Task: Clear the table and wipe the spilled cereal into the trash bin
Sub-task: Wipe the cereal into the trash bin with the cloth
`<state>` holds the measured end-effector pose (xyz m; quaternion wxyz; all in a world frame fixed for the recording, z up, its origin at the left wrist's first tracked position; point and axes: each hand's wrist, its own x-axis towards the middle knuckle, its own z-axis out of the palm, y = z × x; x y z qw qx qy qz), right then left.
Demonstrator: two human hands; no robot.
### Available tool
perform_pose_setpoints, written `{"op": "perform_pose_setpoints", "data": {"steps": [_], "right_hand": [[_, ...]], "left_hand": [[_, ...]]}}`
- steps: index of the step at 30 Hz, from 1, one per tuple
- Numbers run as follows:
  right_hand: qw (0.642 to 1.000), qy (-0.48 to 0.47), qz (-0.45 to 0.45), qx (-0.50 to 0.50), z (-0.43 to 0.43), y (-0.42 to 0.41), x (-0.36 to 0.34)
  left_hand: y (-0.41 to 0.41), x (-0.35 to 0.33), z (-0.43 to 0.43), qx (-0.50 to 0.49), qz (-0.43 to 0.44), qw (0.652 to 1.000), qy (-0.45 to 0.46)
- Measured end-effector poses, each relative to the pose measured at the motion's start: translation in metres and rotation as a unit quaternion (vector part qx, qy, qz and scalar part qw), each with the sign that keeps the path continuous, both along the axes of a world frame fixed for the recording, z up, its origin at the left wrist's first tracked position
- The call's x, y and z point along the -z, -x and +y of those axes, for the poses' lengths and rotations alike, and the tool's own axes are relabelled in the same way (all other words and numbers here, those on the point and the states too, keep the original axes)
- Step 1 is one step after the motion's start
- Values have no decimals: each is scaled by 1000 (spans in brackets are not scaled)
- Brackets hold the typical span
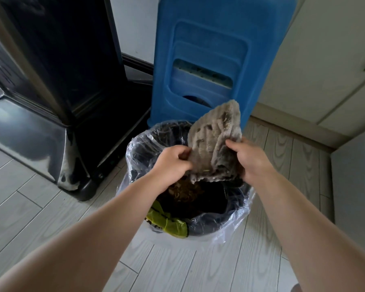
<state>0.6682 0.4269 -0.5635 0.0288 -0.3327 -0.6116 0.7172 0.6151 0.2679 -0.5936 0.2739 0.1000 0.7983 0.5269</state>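
Left hand and right hand each pinch an edge of the crumpled grey waffle-weave cloth, held just above the round dark trash bin lined with clear plastic. I should keep it low over the middle and shake gently, so the crumbs join what may be brown cereal inside, though it is dim there. Pale wood-grain floor planks surround the bin, with a tall blue plastic stool just beyond and a glossy black appliance at far left.
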Motion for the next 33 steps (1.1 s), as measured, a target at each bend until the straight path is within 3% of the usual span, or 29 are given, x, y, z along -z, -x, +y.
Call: {"op": "perform_pose_setpoints", "data": {"steps": [7,10,14,18,23,28,33], "right_hand": [[1000,-1,20,6,-2,3,2],[998,49,42,12,-14,3,1],[995,85,15,47,-16,6,-2],[995,50,-29,84,-15,7,-4],[991,4,-58,124,-10,7,-5],[990,6,-74,120,-15,8,-3],[989,99,-52,101,-30,8,-2]], "left_hand": [[-5,-4,2,-12,-18,1000,-15],[-11,1,9,0,-13,1000,2],[-9,7,8,16,-57,997,-58],[-4,12,2,26,25,999,5],[-3,18,-1,13,27,999,41],[0,12,3,-80,-100,989,-67],[-8,14,7,-34,-174,969,-174]]}}
